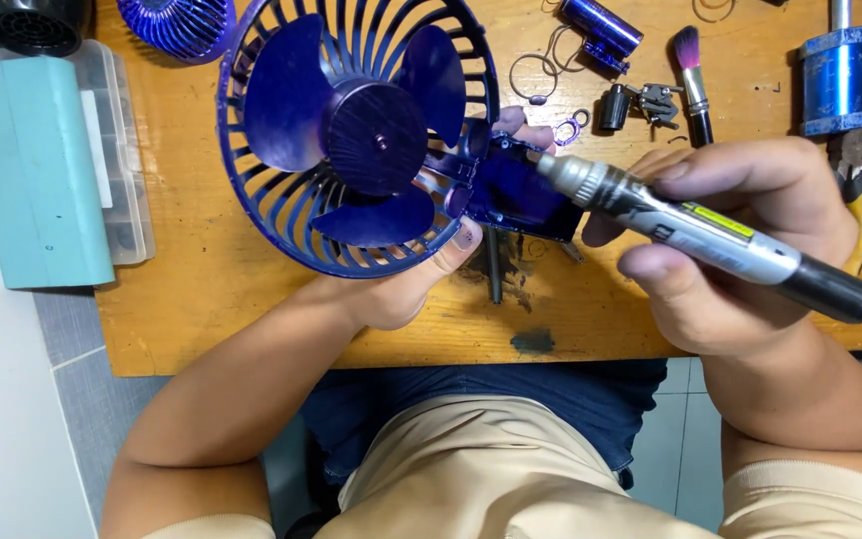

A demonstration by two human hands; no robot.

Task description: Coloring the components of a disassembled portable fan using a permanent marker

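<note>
Right hand point(740, 245), knuckles up, grips a silver-and-black pen-like tool point(710, 237) slanting down to the blue fan point(361, 130) base. Left hand point(406, 284) cradles the fan above the wooden table point(212, 289), thumb clamped on the grille's rim. Where the tip lands is probably the dark base plate, though it's hard to see.
</note>
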